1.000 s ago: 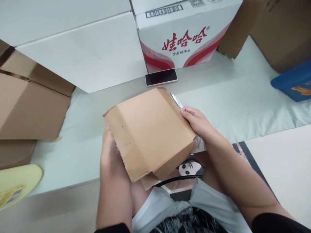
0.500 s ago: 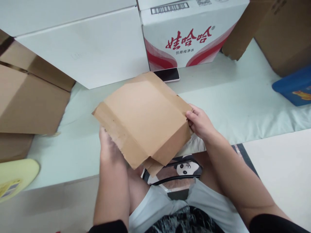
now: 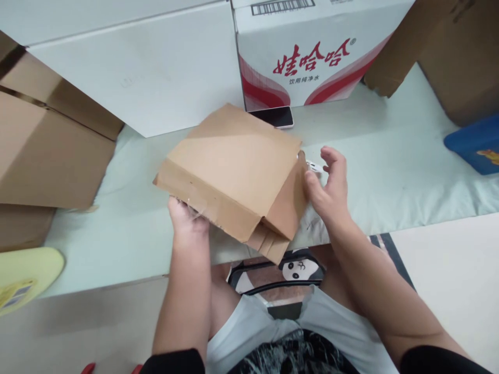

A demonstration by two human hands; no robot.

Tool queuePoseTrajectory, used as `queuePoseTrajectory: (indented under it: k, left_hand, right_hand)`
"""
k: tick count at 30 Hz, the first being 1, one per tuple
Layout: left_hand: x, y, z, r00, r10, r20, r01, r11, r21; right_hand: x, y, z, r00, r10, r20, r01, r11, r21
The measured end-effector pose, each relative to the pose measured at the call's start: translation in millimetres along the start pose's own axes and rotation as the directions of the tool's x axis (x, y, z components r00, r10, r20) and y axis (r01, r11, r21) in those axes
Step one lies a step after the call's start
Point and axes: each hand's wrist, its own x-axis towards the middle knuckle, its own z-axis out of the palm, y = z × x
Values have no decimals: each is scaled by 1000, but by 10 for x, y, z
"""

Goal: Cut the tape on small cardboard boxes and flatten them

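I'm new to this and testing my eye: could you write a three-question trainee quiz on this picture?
1. True or false: the right hand is open, its thumb and fingers apart.
2. What is the left hand touching? A: the blue container; B: the brown cardboard box; C: the pale yellow object.
3. Fill the gap: in this view, the box hides part of the dark-screened ____.
Key: 1 true; 2 B; 3 phone.

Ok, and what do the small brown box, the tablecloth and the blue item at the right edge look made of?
Box: matte brown cardboard, judging by its creased flaps and rough edges.
Tablecloth: pale green fabric, shown by soft wrinkles; the fibre can't be told.
Blue item: probably plastic, smooth with a rounded corner, though the frame cuts it off.
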Motion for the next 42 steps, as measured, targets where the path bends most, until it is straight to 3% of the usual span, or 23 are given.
queuePoseTrajectory:
  k: [5,9,15,21,24,27,30,32,34,35,36,37,39,41,42]
  left_hand:
    - [-22,27,56,995,102,-16,-102,994,-32]
    - [11,3,-13,995,103,-8,-103,994,-21]
    - [-47,-103,30,984,173,-35,-171,984,54]
    - [-282,-233,181,967,240,-89,-232,969,85]
    - [-366,-242,211,960,277,-47,-271,957,108]
    - [-349,-197,213,952,298,-67,-293,954,66]
    - [-242,-105,181,948,301,-108,-298,954,45]
    - [-154,-27,139,957,284,-60,-281,958,53]
    - [-80,48,89,975,218,33,-219,974,62]
    - [-54,79,63,979,191,69,-195,979,66]
    - [-36,103,37,980,181,80,-187,980,69]
    - [-27,122,13,980,181,81,-187,980,73]
    - [-30,142,-31,977,200,66,-206,975,87]
    - [-53,148,-64,975,212,62,-217,970,110]
    - [-67,147,-74,975,211,64,-217,969,121]
  right_hand:
    - [-94,-40,90,959,-186,213,180,983,47]
    - [-160,-91,166,929,-269,253,271,962,26]
    - [-252,-151,294,929,-202,310,247,963,-112]
    - [-249,-217,277,981,-71,181,118,957,-263]
    - [-232,-199,246,984,-40,174,82,967,-243]
    - [-207,-162,221,970,-113,216,142,982,-127]
    - [-180,-140,173,923,-229,308,232,972,28]
    - [-164,-135,130,841,-309,443,275,951,142]
    - [-150,-134,95,720,-366,589,286,931,228]
    - [-143,-134,84,680,-372,632,282,928,243]
    - [-137,-133,80,672,-365,644,276,931,240]
    - [-129,-130,80,703,-346,621,265,938,223]
    - [-107,-119,89,832,-272,484,217,962,168]
    - [-80,-99,103,950,-124,287,86,986,139]
    - [-67,-88,112,976,-29,215,-9,985,173]
